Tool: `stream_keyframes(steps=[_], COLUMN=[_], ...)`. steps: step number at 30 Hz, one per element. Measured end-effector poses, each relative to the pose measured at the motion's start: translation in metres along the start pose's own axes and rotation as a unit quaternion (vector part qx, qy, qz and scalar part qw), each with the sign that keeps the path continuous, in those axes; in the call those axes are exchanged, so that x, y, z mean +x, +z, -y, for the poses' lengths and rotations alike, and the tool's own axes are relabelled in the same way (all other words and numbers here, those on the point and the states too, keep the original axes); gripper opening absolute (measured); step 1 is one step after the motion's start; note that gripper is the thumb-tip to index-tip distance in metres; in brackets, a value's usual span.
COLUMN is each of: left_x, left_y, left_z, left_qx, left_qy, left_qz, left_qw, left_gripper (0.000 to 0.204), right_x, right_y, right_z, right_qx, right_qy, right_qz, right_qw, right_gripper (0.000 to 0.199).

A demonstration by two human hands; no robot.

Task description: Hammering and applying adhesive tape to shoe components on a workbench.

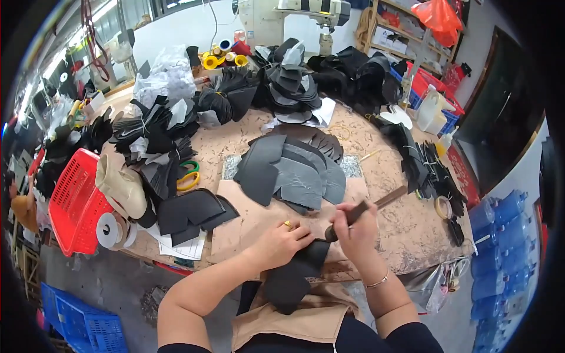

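Leftmost, a red basket [73, 200] stands at the desk's [406, 229] edge, with a beige shoe last [120, 185] and a white tape roll [107, 230] just beside it. Next come stacked black cut pieces [191, 215] lying on white paper, with a green and a yellow ring [189, 175] behind them. Nearer the middle, the left hand [281, 241], a ring on one finger, lies flat with fingers pressing down on a black leather piece [294, 276] that hangs over the desk's near edge toward the person's lap. Behind it, a fan of grey and black pieces [294, 170] rests on a brown board. Right of that, the right hand [353, 229] is clenched around a dark-handled tool [347, 219], whose tip meets the black leather piece just beside the left fingers. Further right, a small tape roll [442, 207] sits near bundled black strips [426, 167], and blue water bottles [500, 247] stand well apart beyond the desk.
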State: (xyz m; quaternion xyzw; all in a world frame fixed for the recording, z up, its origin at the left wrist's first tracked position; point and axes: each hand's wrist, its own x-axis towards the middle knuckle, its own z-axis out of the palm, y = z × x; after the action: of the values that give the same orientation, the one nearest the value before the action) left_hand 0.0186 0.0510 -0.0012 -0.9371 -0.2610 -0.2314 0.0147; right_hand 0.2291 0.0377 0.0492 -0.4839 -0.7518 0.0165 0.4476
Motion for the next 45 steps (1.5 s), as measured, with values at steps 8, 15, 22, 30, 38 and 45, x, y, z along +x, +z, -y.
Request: stream_keyframes(steps=[8,15,22,30,38,45], left_x=[0.000,-0.002,-0.003,-0.001,-0.003,-0.011], left_y=[0.002,-0.002,0.005,0.003,0.000,0.000], left_z=[-0.004,-0.008,0.001,-0.003,-0.006,-0.001], left_qx=[0.027,0.002,-0.056,-0.060,-0.056,-0.111], left_qy=[0.005,-0.031,-0.046,-0.031,-0.056,-0.105], left_qz=[0.001,-0.028,-0.016,-0.033,-0.040,-0.028], left_qw=[1.000,0.999,0.997,0.997,0.996,0.988], left_gripper=[0.038,0.030,0.018,0.018,0.016,0.020], right_x=[0.004,-0.001,0.002,0.001,-0.002,0.002], right_y=[0.018,0.025,0.018,0.030,0.029,0.034], right_z=[-0.005,0.014,-0.006,0.004,0.015,0.000], right_qx=[-0.023,-0.086,-0.002,-0.005,0.013,-0.014], right_qy=[-0.033,-0.047,-0.020,-0.013,-0.013,-0.020], right_qz=[-0.029,-0.113,-0.007,-0.050,-0.087,-0.031], right_qw=[0.999,0.989,1.000,0.999,0.996,0.999], right_gripper=[0.007,0.012,0.012,0.005,0.008,0.009])
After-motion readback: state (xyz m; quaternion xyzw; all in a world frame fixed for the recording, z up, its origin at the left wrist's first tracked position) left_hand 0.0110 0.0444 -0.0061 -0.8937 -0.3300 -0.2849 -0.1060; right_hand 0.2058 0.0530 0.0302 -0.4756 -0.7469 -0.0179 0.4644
